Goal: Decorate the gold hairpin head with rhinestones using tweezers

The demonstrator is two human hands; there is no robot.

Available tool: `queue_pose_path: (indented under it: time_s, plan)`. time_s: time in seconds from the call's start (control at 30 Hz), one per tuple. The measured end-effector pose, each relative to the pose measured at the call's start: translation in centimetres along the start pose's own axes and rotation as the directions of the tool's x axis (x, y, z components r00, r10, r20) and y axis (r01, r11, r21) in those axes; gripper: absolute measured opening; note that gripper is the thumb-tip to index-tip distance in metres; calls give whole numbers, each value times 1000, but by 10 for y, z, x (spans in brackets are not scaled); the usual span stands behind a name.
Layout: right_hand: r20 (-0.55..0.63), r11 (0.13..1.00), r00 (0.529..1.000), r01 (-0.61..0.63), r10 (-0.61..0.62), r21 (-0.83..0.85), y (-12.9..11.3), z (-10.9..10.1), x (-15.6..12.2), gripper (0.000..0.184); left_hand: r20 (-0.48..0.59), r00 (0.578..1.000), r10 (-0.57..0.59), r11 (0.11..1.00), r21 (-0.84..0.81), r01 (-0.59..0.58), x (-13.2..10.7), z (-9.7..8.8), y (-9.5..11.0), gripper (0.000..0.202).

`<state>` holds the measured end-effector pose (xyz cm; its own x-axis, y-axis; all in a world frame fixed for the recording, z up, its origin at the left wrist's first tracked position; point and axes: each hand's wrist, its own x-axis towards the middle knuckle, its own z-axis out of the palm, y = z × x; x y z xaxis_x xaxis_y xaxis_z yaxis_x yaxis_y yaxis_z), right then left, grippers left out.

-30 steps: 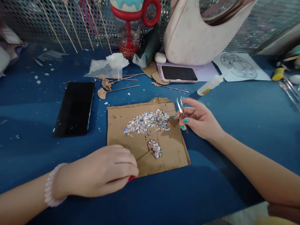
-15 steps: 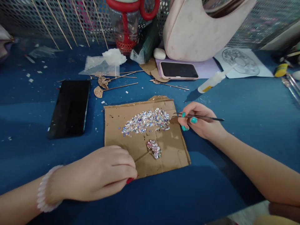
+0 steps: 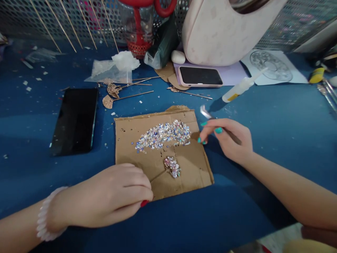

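My left hand (image 3: 116, 196) is closed on the thin stem of a hairpin (image 3: 172, 167), whose head is covered in pink and clear rhinestones. That head rests low on a piece of cardboard (image 3: 189, 179). Above it on the same board lies a loose heap of blue, white and silvery rhinestones (image 3: 164, 135). At the right edge of the board my right hand (image 3: 228, 138) holds dark tweezers (image 3: 210, 116), their bent shiny tip pointing up and left, away from the rhinestones. The tip is slightly blurred.
Bare metal hairpins (image 3: 113, 96) lie beyond the board, near a plastic bag (image 3: 107, 70). A black phone (image 3: 75, 121) is at left. Behind are a pink-cased phone (image 3: 200, 76), a glue bottle (image 3: 238, 90), a white handbag (image 3: 218, 35) and a red-trimmed cup (image 3: 138, 31).
The tweezers have turned in my right hand, from lying nearly level toward the rhinestone heap to pointing up and left. My left hand keeps its hold on the stem. The view has shifted slightly.
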<state>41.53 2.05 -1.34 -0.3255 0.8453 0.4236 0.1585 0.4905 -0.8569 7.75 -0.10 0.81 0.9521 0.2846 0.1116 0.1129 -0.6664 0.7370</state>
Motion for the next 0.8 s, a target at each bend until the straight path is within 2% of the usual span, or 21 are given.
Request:
queue_pose_path:
  time_s: [0.07, 0.17, 0.27, 0.47, 0.53, 0.6, 0.7, 0.8]
  plan:
    - [-16, 963, 987, 151, -159, -225, -5, 1, -2, 32, -4, 1000, 0, 1000, 0, 0, 0, 0, 0, 20]
    - [109, 858, 950, 312, -294, -408, -9, -1, -1, 25, -7, 1000, 2, 1000, 0, -2, 0, 0, 1, 20]
    - [148, 828, 927, 375, -345, -417, -7, -2, 3, 5, -15, 1000, -2, 1000, 3, 2, 0, 0, 1, 21]
    - [162, 806, 897, 440, -410, -396, 3, -2, 5, 26, -19, 1000, 16, 999, 30, -16, 0, -1, 1, 21]
    - [174, 821, 904, 427, -390, -379, 3, -3, 3, 37, -20, 1000, 21, 999, 32, -20, 0, -1, 1, 20]
    - [162, 846, 932, 363, -325, -391, 2, -3, 1, 41, -21, 1000, 18, 999, 34, -17, 0, -1, 1, 20]
    - [94, 869, 973, 229, -209, -438, -2, -2, -4, 34, -28, 999, 16, 999, 35, -15, 1, 0, 1, 20]
    - [-55, 900, 992, 79, -113, -428, -1, -1, -8, 25, -24, 1000, 6, 1000, 26, -5, 1, 0, 1, 21]
